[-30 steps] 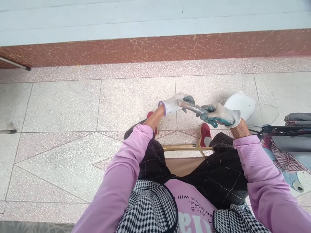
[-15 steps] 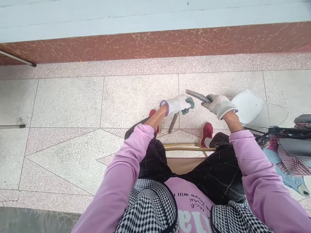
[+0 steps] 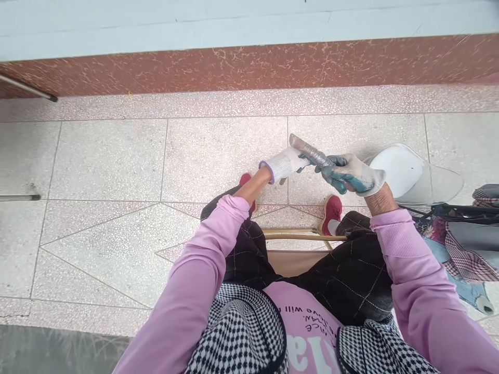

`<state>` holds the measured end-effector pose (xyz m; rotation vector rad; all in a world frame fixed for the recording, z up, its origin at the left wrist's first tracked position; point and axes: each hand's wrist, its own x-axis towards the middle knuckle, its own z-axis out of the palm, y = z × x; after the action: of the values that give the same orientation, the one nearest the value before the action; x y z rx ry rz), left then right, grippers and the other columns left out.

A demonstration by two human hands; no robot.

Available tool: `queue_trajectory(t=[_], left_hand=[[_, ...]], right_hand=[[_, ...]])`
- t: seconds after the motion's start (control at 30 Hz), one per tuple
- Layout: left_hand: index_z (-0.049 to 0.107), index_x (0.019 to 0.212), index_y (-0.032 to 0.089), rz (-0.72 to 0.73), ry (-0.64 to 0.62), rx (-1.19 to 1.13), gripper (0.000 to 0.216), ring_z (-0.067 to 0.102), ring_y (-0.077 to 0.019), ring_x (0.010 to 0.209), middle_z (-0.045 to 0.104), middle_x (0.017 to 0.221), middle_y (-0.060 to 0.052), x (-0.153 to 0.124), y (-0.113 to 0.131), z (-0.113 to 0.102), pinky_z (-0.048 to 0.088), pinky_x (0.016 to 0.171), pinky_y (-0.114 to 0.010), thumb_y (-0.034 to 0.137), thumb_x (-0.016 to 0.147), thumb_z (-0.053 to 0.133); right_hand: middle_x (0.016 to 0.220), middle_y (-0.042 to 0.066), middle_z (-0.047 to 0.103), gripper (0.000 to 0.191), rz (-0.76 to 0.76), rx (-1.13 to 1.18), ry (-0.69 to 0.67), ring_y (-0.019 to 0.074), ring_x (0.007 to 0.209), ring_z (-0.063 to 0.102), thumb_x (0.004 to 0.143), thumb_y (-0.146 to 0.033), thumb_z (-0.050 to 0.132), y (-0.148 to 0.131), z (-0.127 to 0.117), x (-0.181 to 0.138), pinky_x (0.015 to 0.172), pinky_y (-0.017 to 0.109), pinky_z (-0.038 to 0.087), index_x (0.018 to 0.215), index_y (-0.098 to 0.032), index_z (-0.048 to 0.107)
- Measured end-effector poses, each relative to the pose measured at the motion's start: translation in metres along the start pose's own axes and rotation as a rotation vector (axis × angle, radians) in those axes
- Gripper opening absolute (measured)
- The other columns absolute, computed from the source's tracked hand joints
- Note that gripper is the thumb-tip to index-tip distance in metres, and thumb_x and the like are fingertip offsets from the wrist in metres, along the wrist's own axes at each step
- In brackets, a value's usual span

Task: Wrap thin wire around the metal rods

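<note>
My right hand (image 3: 353, 174), in a white knit glove with a dark green coated palm, grips a brown-grey rod (image 3: 311, 150) wound with silvery wire along its middle. The rod slants up and left, its bare end over my left hand. My left hand (image 3: 292, 159), gloved the same way, is closed beside and below the rod; its fingers are mostly hidden. The end of a dark bar (image 3: 283, 181) pokes out beneath my left glove. Whether the left fingers touch the wire-wound rod I cannot tell.
Pale terrazzo tiles (image 3: 218, 156) cover the floor up to a red marbled wall base (image 3: 249, 67). Right of my hand lies a white, partly clear rounded object (image 3: 399, 171). Checked cloth (image 3: 463, 254) hangs farther right. Thin metal legs (image 3: 19, 197) stand at left. My red shoes (image 3: 332, 213) are below.
My right hand has turned palm-side into view and moved slightly left with the wire-wound rod, which now overlaps my left hand. The dark bar under the left glove shows much less.
</note>
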<state>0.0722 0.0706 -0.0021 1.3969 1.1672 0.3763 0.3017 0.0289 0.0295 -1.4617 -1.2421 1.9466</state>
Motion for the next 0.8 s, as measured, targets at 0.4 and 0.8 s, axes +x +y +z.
queue_trajectory(t=[0.4, 0.8], left_hand=[[0.088, 0.12, 0.022, 0.072, -0.003, -0.225, 0.017, 0.081, -0.0244, 0.125, 0.085, 0.124, -0.011, 0.003, 0.009, 0.001, 0.065, 0.101, -0.034, 0.01, 0.11, 0.082], [0.08, 0.119, 0.016, -0.068, 0.094, -0.39, 0.014, 0.083, -0.0224, 0.1, 0.081, 0.106, -0.015, 0.01, 0.0, 0.009, 0.064, 0.094, -0.036, 0.01, 0.12, 0.067]], right_hand=[[0.071, 0.001, 0.063, 0.043, -0.006, -0.05, 0.193, 0.0119, 0.05, 0.051, 0.091, -0.054, 0.095, 0.0, 0.028, 0.007, 0.039, 0.027, 0.042, 0.097, -0.021, 0.069], [0.11, 0.011, 0.084, 0.013, -0.109, -0.098, 0.308, 0.0204, 0.089, 0.078, 0.106, -0.031, 0.071, 0.009, 0.023, 0.027, 0.071, 0.029, 0.066, 0.114, -0.022, 0.076]])
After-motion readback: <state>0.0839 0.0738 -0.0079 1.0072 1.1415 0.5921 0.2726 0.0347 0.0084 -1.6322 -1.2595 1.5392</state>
